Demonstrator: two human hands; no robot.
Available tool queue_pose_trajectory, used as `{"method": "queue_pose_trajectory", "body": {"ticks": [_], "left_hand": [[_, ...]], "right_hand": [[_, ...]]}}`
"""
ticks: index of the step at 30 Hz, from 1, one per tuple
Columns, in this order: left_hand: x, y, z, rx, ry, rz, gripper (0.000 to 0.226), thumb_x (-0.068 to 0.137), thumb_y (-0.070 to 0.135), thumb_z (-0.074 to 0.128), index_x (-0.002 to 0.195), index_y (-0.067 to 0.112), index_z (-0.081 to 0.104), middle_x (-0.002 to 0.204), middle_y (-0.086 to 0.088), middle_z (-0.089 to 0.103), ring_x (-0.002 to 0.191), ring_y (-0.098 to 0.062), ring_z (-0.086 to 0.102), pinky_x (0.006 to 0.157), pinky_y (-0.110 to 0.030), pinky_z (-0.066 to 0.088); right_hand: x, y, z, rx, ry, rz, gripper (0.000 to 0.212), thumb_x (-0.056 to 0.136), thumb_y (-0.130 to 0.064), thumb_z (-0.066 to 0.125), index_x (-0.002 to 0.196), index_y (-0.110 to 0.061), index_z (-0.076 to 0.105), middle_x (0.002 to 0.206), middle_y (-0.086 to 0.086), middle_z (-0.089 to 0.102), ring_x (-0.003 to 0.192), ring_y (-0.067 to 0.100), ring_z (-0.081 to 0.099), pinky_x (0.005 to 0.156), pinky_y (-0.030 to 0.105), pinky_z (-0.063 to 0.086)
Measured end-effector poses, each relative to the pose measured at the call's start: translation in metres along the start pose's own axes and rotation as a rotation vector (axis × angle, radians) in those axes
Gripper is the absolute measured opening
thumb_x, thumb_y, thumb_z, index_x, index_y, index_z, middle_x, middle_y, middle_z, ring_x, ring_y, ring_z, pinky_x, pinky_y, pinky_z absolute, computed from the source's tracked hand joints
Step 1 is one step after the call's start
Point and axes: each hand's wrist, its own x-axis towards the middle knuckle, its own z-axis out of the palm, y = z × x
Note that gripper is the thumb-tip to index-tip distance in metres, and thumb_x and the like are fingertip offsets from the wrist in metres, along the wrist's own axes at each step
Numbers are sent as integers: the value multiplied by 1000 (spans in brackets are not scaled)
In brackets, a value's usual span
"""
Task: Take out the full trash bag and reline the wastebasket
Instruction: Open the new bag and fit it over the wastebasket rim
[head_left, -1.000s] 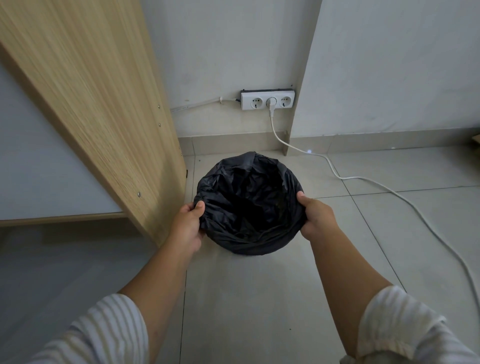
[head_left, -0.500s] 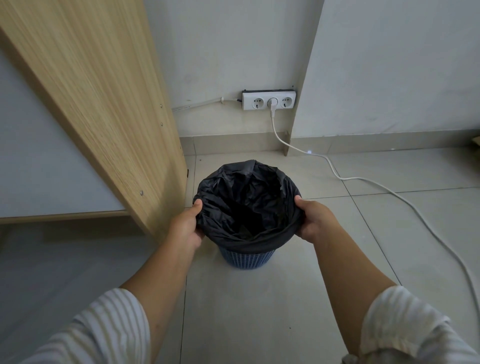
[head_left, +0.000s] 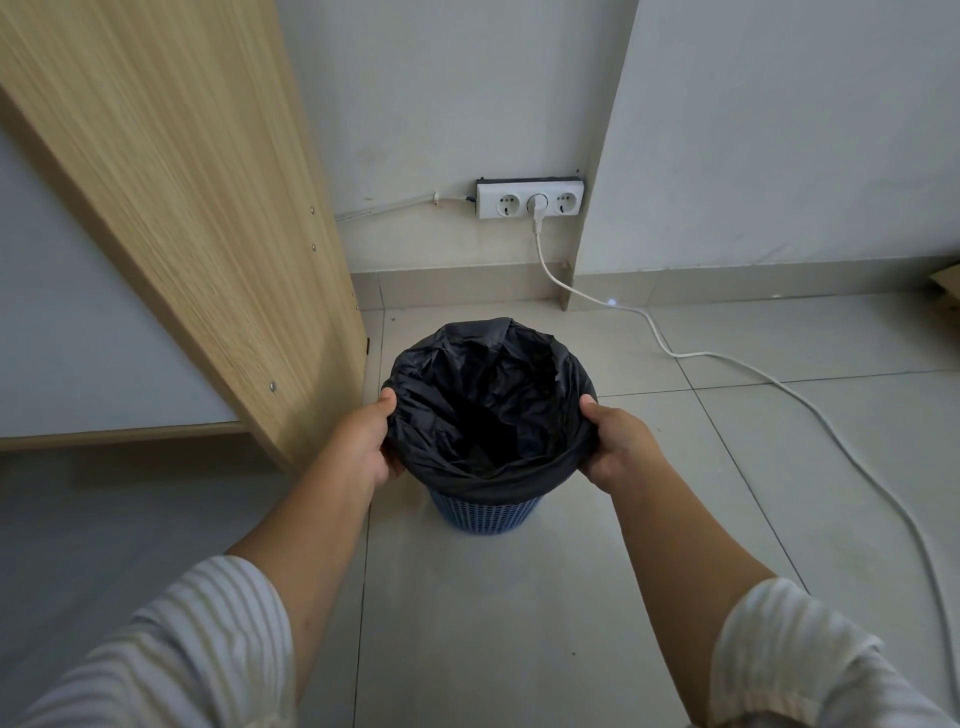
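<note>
Wooden panel (head_left: 208, 208) sits close on my left; a bump there could jolt the lift. Left hand (head_left: 363, 441) clamps the rim of the black bag (head_left: 488, 405), thumb over the edge. The bag is folded over the top of the blue wastebasket (head_left: 485, 514), which stands on the floor (head_left: 519, 623) just beside that panel. Right hand (head_left: 618, 447) grips the opposite rim. If I pull unevenly, I reckon the thin film tears or the light basket tips. White cable (head_left: 779, 384) trails off right, well apart: a trip risk if I back up.
</note>
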Motion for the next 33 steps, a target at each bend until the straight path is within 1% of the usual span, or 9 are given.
{"method": "queue_pose_trajectory", "body": {"ticks": [3,9,12,15,18,21,24,27,33], "left_hand": [[3,-3,1,-39,-16,48,54,94,46,50,132,7,53,131,-13,59,118,-30,58,97,-46,49],[8,-3,12,-37,10,299,33,100,6,42,131,-3,49,135,-20,54,94,-23,60,83,-30,50],[4,-5,18,-13,-26,366,37,100,-2,34,135,-1,47,133,-17,55,114,-28,56,97,-29,45],[3,-10,22,36,-30,398,39,99,-5,34,135,1,47,133,-15,55,122,-28,53,102,-32,43],[2,-16,26,71,14,386,36,99,-2,39,132,4,50,131,-15,57,109,-25,57,98,-36,47],[2,-23,29,61,27,343,35,98,3,47,132,8,51,122,-10,61,95,-21,61,78,-31,53],[-1,-27,31,20,21,304,37,97,5,50,133,11,49,105,-6,62,78,-16,61,64,-27,51],[-2,-28,32,-22,16,307,42,96,1,49,136,12,46,109,-8,61,81,-16,62,68,-29,53],[1,-24,32,-40,41,358,42,95,-3,49,136,7,47,128,-13,57,102,-22,60,82,-30,51]], "right_hand": [[-1,3,2,22,20,-18,29,95,-14,55,119,1,59,109,15,70,92,26,68,78,41,55],[-2,4,4,90,58,-50,27,96,-15,54,118,0,58,111,14,67,89,24,66,73,37,55],[-4,9,9,142,50,-51,24,97,-14,53,116,-1,58,108,13,67,87,24,65,67,36,54],[-3,13,15,165,42,-52,24,96,-15,54,116,-1,58,111,13,66,94,26,65,81,40,55],[-4,16,21,180,13,-44,23,96,-15,54,114,0,58,109,14,66,94,27,65,84,41,55],[-7,20,29,180,-27,-34,25,98,-13,51,117,3,55,99,15,64,89,26,64,81,40,53],[-9,24,34,164,-42,-22,27,98,-11,50,119,5,53,107,19,63,98,29,63,80,39,51],[-12,27,35,165,-52,-11,29,98,-9,50,121,7,51,119,24,60,104,32,62,81,41,53],[-14,31,37,138,-81,-9,28,96,-7,53,118,10,52,110,23,62,95,32,65,83,41,55]]}}
